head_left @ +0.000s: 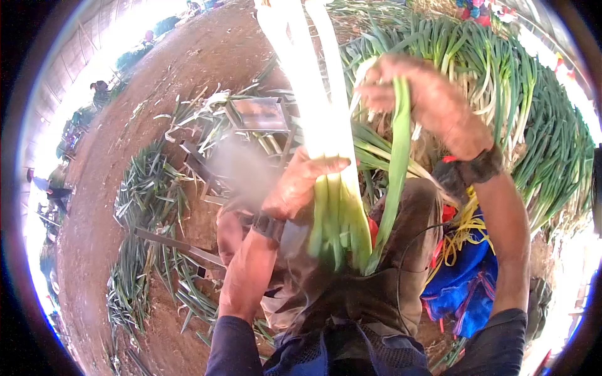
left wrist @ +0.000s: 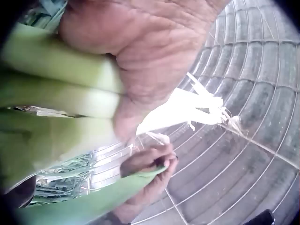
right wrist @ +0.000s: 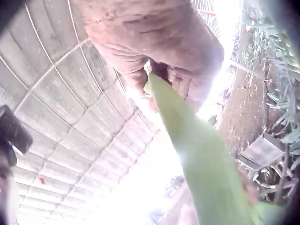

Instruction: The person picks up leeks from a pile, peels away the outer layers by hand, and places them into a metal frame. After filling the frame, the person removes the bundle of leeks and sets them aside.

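A few long green onions (head_left: pixel 342 207) stand upright over the person's lap, their white stalks glaring in the light and their green parts pointing down. The left hand (head_left: pixel 300 182) grips them around the stalks, thumb across the front; the left wrist view shows its palm against the pale green stems (left wrist: pixel 65 89). Off to the right, the right hand (head_left: pixel 423 103) pinches the upper end of a broad green leaf (head_left: pixel 396 163), which runs down toward the bunch's lower end. In the right wrist view, this leaf (right wrist: pixel 197 154) comes out from between curled fingers.
A large heap of green onions (head_left: pixel 495 81) lies along the right. Cut leaves (head_left: pixel 147 188) litter the ground at left, near a metal-framed stand (head_left: pixel 260 114). Beside the right leg lie a blue bag (head_left: pixel 464 288) and yellow ties (head_left: pixel 464 232).
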Motion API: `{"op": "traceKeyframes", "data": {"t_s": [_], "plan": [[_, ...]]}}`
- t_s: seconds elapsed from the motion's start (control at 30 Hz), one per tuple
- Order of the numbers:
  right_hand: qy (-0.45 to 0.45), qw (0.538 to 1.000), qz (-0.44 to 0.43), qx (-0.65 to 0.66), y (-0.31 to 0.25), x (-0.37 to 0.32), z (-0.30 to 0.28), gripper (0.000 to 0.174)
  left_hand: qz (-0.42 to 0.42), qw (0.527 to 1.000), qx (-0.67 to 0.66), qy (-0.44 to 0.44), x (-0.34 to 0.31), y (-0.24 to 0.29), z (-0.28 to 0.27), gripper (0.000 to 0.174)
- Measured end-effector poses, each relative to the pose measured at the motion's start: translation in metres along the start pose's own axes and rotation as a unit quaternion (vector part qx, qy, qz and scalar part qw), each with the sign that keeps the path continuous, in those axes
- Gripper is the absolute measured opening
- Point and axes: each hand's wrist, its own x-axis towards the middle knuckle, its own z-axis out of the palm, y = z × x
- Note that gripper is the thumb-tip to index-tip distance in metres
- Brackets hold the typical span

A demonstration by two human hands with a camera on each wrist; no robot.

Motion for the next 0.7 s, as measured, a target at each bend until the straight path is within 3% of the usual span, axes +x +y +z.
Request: {"op": "traceKeyframes", "data": {"t_s": [0.07, 0.17, 0.27, 0.33, 0.4, 0.43, 0.5, 0.57, 0.6, 0.67, 0.7], "plan": [[0.089, 0.994, -0.048, 0.041, -0.030, 0.006, -0.019, 0.041, -0.002, 1.000, -0.013, -0.010, -0.004, -0.009, -0.006, 0.033], [0.213, 0.959, -0.179, 0.057, -0.077, 0.018, -0.086, 0.041, -0.010, 1.000, -0.014, -0.020, -0.013, -0.012, -0.012, 0.032], [0.374, 0.881, -0.288, 0.040, -0.124, 0.013, -0.175, 0.040, -0.053, 0.998, -0.015, -0.011, -0.019, -0.022, -0.023, 0.034], [0.457, 0.840, -0.289, -0.038, -0.132, -0.002, -0.191, 0.040, -0.045, 0.999, -0.022, -0.018, -0.025, -0.023, -0.026, 0.035], [0.492, 0.814, -0.224, -0.212, -0.118, -0.016, -0.178, 0.031, -0.057, 0.997, -0.056, -0.015, -0.022, -0.037, -0.036, 0.036], [0.443, 0.810, -0.174, -0.343, -0.101, -0.021, -0.181, 0.028, -0.055, 0.997, -0.056, -0.019, -0.024, -0.031, -0.030, 0.036], [0.388, 0.857, -0.125, -0.314, -0.060, -0.001, -0.165, 0.037, -0.037, 0.997, -0.062, -0.004, -0.027, -0.015, -0.014, 0.040], [0.292, 0.902, -0.107, -0.300, -0.023, 0.018, -0.131, 0.042, -0.053, 0.998, -0.037, 0.018, -0.024, -0.037, -0.024, 0.044], [0.244, 0.914, -0.069, -0.318, -0.020, 0.020, -0.082, 0.062, -0.044, 0.998, 0.045, -0.031, -0.024, -0.042, -0.027, 0.055], [0.178, 0.937, -0.026, -0.298, -0.002, 0.049, -0.047, 0.080, -0.083, 0.994, 0.054, -0.042, -0.025, -0.041, -0.024, 0.045], [0.176, 0.933, -0.008, -0.314, 0.001, 0.057, -0.029, 0.073, -0.080, 0.994, 0.054, -0.043, -0.021, -0.044, -0.023, 0.045]]}}
